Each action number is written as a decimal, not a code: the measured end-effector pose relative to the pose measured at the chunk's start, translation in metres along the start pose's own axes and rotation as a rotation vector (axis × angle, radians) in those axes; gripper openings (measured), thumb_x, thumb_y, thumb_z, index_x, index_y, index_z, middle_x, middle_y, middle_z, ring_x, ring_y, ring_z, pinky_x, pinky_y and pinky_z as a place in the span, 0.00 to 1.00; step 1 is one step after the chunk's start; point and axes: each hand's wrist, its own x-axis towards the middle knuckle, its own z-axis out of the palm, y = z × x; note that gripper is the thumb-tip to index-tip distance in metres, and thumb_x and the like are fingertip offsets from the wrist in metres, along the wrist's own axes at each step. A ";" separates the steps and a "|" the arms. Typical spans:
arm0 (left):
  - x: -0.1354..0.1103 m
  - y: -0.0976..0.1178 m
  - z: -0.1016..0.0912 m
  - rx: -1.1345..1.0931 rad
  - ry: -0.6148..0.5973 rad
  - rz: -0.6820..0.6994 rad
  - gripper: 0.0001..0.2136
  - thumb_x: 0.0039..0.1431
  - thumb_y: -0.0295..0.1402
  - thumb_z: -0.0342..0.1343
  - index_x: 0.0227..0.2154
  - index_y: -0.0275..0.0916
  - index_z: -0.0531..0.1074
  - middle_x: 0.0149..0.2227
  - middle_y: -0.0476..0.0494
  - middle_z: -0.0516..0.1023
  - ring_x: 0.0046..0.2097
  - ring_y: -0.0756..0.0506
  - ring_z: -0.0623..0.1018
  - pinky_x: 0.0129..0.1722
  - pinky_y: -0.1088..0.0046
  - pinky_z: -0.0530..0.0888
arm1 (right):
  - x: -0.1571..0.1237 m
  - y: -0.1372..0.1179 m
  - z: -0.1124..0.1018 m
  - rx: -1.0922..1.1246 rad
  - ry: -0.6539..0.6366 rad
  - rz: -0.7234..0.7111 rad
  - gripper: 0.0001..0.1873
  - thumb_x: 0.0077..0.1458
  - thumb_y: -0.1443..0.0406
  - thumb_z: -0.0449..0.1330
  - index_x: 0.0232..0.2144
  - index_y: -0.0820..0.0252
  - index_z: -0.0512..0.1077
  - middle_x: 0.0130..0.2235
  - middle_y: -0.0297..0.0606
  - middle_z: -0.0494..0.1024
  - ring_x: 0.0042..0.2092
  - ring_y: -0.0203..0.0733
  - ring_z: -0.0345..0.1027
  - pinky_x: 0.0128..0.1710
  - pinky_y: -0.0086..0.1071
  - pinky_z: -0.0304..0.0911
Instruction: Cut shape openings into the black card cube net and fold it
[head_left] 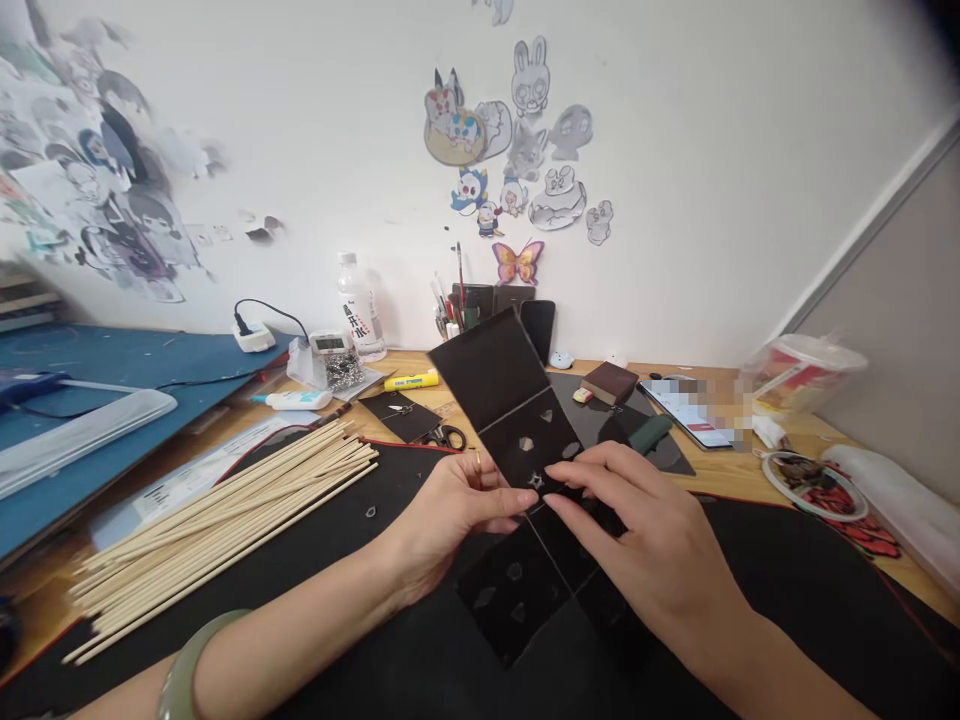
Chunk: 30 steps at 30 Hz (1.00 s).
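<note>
- left hand point(450, 508) is holding the black card point(495, 375) in its grip
- right hand point(649, 515) is touching the card, grip narrow, contents unclear
- wooden sticks point(232, 530) are lying nearby

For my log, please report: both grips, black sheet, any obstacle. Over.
Left grip pinching black sheet; right grip at its star-shaped cutout. Sheet creased, upper part raised. No obstacle seen at sheet, wooden sticks lying off left.

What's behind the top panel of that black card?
Behind the black card, pens show above its top edge and a dark phone-like object at its right; whatever it covers is hidden.
</note>
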 end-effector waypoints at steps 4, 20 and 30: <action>-0.004 -0.002 0.003 -0.027 0.030 -0.037 0.08 0.42 0.31 0.64 0.27 0.37 0.73 0.27 0.52 0.72 0.28 0.56 0.70 0.28 0.85 0.68 | -0.003 -0.004 0.003 0.028 -0.012 0.001 0.09 0.55 0.67 0.53 0.38 0.60 0.71 0.34 0.39 0.71 0.36 0.38 0.66 0.36 0.32 0.62; 0.051 -0.013 0.015 -0.031 0.275 -0.096 0.10 0.37 0.35 0.66 0.20 0.36 0.72 0.24 0.52 0.70 0.28 0.53 0.69 0.28 0.83 0.69 | 0.020 0.040 0.029 0.334 -0.049 0.401 0.04 0.47 0.71 0.58 0.27 0.59 0.72 0.30 0.33 0.71 0.30 0.33 0.66 0.31 0.26 0.61; 0.079 -0.037 0.000 0.231 0.321 -0.197 0.18 0.36 0.47 0.63 0.18 0.34 0.71 0.17 0.50 0.68 0.21 0.53 0.65 0.21 0.79 0.63 | 0.029 0.071 0.038 0.516 -0.156 0.645 0.05 0.42 0.73 0.60 0.23 0.59 0.71 0.27 0.30 0.69 0.28 0.32 0.65 0.30 0.25 0.61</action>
